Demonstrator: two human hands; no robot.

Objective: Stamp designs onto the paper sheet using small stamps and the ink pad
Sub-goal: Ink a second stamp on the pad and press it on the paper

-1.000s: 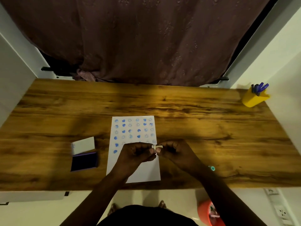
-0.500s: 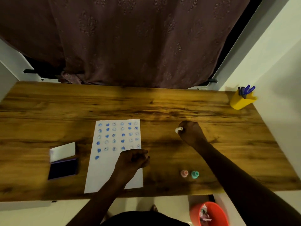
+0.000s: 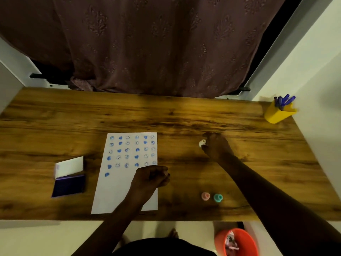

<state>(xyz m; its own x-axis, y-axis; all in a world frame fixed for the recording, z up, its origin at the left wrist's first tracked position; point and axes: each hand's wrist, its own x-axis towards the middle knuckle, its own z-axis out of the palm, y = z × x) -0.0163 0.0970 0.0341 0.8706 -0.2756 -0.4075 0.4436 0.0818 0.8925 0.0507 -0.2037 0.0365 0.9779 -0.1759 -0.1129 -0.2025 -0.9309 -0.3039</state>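
Note:
The white paper sheet (image 3: 129, 193) lies on the wooden table (image 3: 184, 115), its upper half covered with rows of blue hearts and smiley prints. My left hand (image 3: 150, 179) rests as a closed fist on the sheet's right edge; I see nothing in it. My right hand (image 3: 215, 146) is over bare table to the right of the sheet, pinching a small white stamp (image 3: 202, 143). The open ink pad (image 3: 69, 185) with its white lid (image 3: 69, 166) sits left of the sheet. A pink stamp (image 3: 205, 196) and a teal stamp (image 3: 218, 198) stand near the front edge.
A yellow pen holder (image 3: 276, 113) with blue pens stands at the table's far right corner. A dark curtain (image 3: 147, 43) hangs behind the table. An orange bucket (image 3: 239, 241) is on the floor at the front right.
A second ago both hands met over the sheet on the white stamp. They have parted: my right hand carried the stamp right and farther back, and my left hand stayed on the sheet.

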